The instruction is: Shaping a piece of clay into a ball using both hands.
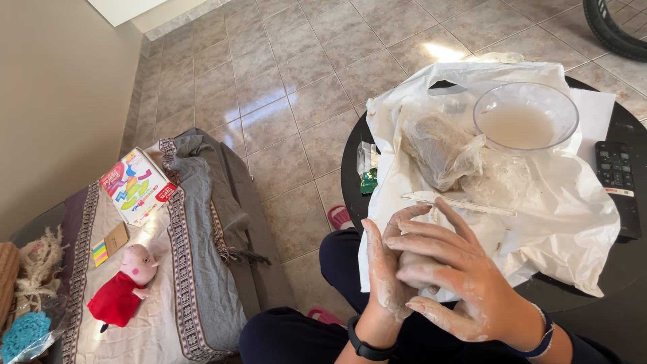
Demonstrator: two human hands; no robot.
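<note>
Head camera looks down at both hands pressed together at the lower middle of the frame, palms closed around a pale lump of clay (412, 261) that shows only as a sliver between them. The left hand (385, 273) stands on edge with fingers pointing up, a black band on its wrist; the right hand (450, 276) lies across it from the right, fingers spread over the lump, both smeared with whitish residue. Just above the fingertips a thin white stick tool (458, 201) lies on a crumpled white plastic sheet (573, 216) that covers most of the round black tabletop (350, 168). Further up on the sheet sits a clear bag with grey clay (438, 145), and to its right a clear bowl of cloudy water (526, 118). A black remote control (617, 185) lies at the right edge of the frame. At the lower left of the frame, well apart from the hands, a pink plush pig in a red dress (125, 286) and a colourful box (137, 185) rest on a patterned cloth (182, 269) over tiled floor (283, 87)
</note>
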